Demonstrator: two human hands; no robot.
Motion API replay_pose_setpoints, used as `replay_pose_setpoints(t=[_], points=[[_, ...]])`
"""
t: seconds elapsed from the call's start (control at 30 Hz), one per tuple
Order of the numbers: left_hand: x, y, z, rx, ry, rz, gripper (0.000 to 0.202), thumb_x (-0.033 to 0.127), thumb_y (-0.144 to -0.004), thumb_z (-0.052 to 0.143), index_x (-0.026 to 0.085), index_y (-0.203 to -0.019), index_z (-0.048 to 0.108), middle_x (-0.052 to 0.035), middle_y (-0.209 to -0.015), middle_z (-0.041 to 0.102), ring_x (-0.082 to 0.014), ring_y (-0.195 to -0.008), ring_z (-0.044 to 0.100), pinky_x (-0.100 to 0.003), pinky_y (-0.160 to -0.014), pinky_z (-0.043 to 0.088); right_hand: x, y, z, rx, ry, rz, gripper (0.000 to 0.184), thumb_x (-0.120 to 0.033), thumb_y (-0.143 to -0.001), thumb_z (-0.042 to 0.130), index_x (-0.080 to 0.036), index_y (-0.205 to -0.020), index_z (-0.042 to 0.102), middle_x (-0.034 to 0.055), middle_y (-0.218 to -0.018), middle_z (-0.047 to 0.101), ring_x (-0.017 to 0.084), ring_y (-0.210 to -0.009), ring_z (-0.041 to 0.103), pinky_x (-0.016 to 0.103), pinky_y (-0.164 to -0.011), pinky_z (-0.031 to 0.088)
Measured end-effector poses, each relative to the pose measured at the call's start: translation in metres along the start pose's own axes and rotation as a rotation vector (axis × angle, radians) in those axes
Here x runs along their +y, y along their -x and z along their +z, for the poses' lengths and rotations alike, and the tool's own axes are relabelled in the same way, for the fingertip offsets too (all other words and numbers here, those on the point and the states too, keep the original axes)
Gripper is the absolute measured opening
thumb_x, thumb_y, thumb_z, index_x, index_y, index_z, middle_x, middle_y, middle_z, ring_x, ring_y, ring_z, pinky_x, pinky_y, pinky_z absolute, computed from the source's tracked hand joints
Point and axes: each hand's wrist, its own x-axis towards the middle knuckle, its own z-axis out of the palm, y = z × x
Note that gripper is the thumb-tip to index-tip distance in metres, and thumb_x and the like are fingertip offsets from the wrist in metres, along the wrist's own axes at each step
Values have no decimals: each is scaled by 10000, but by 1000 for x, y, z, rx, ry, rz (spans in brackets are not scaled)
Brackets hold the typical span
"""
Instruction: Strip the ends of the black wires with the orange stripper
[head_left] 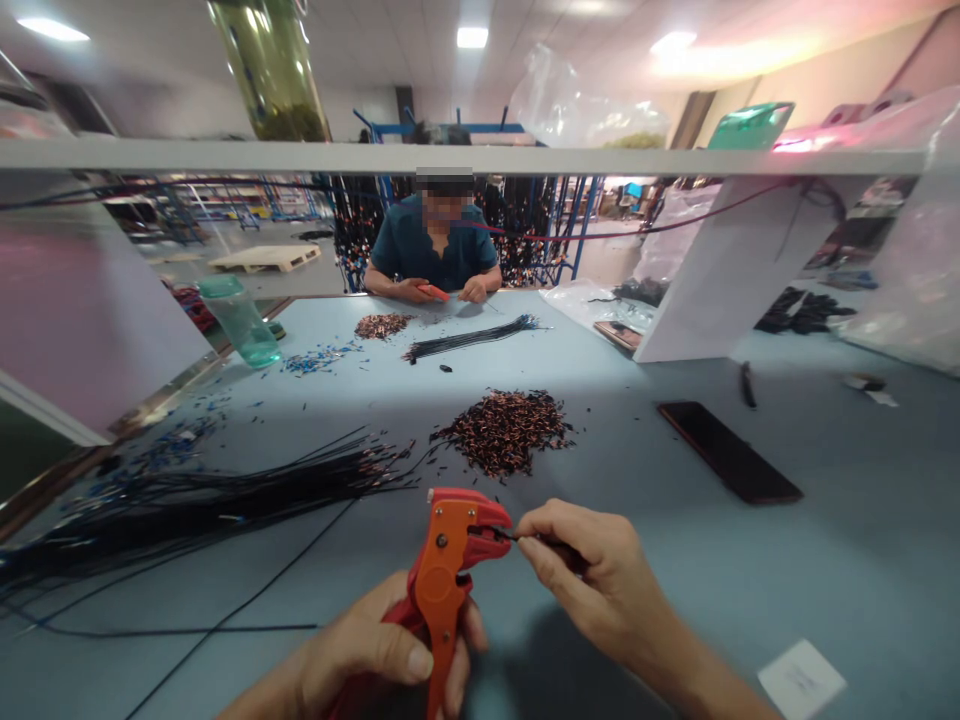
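Observation:
In the head view my left hand (382,640) is wrapped round the handles of an orange and red wire stripper (442,570), its jaws turned to the right. My right hand (592,570) pinches a thin black wire (514,538) between thumb and fingertips, and the wire's end sits at the jaws. Just beyond the tool lies a heap of short black and copper-coloured offcuts (510,430). A long bundle of black wires (247,495) is spread to the left, some strands with bared ends.
Across the table a person (433,240) holds another red tool (433,292) near a smaller wire bundle (472,338). A green bottle (240,325) stands at left. A phone (727,452) and a white paper (802,680) lie at right. Overhead runs a white shelf (465,158).

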Motion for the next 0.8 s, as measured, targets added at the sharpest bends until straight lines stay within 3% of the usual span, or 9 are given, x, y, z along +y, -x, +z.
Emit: replay_pose_setpoints(t=[0.8], points=[[2,0,1,-45,-75,77,442,296,-660,730,104,-1051,651,-85,-698,699,-128,-526,594,-235,-573,456,-3,-2,0,-13,0,-12,185,-171,-867,488,-165,-736,618,-40,-568,488,86,-464,403,212,-471,327]])
